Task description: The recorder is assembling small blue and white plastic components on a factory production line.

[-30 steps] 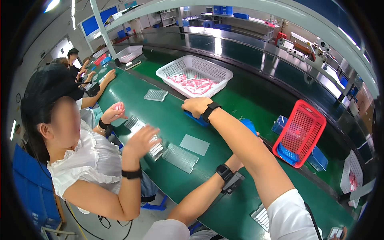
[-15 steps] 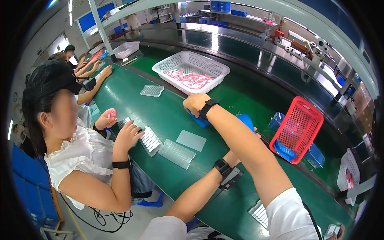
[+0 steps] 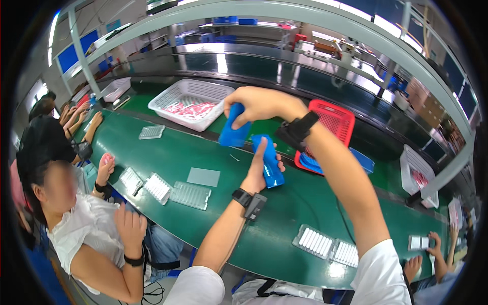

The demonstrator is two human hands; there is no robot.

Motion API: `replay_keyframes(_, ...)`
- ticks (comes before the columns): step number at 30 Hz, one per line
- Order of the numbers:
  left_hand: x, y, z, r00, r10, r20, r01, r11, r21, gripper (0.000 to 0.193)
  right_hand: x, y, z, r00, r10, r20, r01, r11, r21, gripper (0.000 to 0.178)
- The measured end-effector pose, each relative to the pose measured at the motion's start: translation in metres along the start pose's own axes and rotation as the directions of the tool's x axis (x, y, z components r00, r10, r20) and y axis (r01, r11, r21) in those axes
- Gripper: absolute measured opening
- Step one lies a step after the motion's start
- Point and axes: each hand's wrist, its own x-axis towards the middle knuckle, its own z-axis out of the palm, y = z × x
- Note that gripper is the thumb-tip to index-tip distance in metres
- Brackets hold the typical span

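Right hand (image 3: 259, 104) is raised over the green desk (image 3: 203, 147), fingers pinched on a blue tray (image 3: 234, 127) that hangs tilted from it; just below and right, the left hand (image 3: 262, 170) grips a second blue tray (image 3: 272, 162). Far left sits a white basket (image 3: 190, 104) of pink pieces, far right a red basket (image 3: 333, 124). Near left, clear ribbed trays (image 3: 190, 194) lie beside a seated co-worker (image 3: 86, 223).

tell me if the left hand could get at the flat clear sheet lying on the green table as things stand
Probably not straight away. The left hand is wrapped around a blue piece, so it isn't free to pick anything up. The clear sheet lies flat on the green table to that hand's left with nothing on it, so the path looks open.
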Motion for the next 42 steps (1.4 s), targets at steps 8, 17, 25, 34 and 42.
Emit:
replay_keyframes(8, -0.031, -0.016, 0.039, 0.971, -0.231, 0.064, 0.217, 0.961, 0.172, 0.100, -0.137, -0.005, 0.013, 0.938, 0.306, 0.163, -0.280, 0.945, -0.168, 0.045)
replay_keyframes(17, -0.054, -0.048, 0.043, 0.970, -0.128, 0.207, 0.037, 0.918, 0.394, 0.036, -0.212, -0.018, 0.080, 0.837, 0.213, -0.504, -0.293, 0.952, -0.085, 0.081)
replay_keyframes(25, -0.056, -0.085, 0.049, 0.812, 0.385, 0.438, -0.583, 0.563, 0.586, 0.044, -0.251, -0.030, 0.113, 0.774, 0.190, -0.604, -0.120, 0.981, 0.154, 0.093)
replay_keyframes(34, -0.061, -0.087, 0.057, 0.765, 0.447, 0.463, -0.625, 0.341, 0.702, 0.061, -0.257, -0.037, 0.106, 0.852, 0.333, -0.403, -0.251, 0.937, 0.243, 0.090)
replay_keyframes(42, -0.054, -0.088, 0.047, 0.789, 0.317, 0.527, -0.615, 0.397, 0.681, 0.076, -0.268, -0.021, 0.118, 0.860, 0.229, -0.456, -0.196, 0.973, 0.119, 0.083)
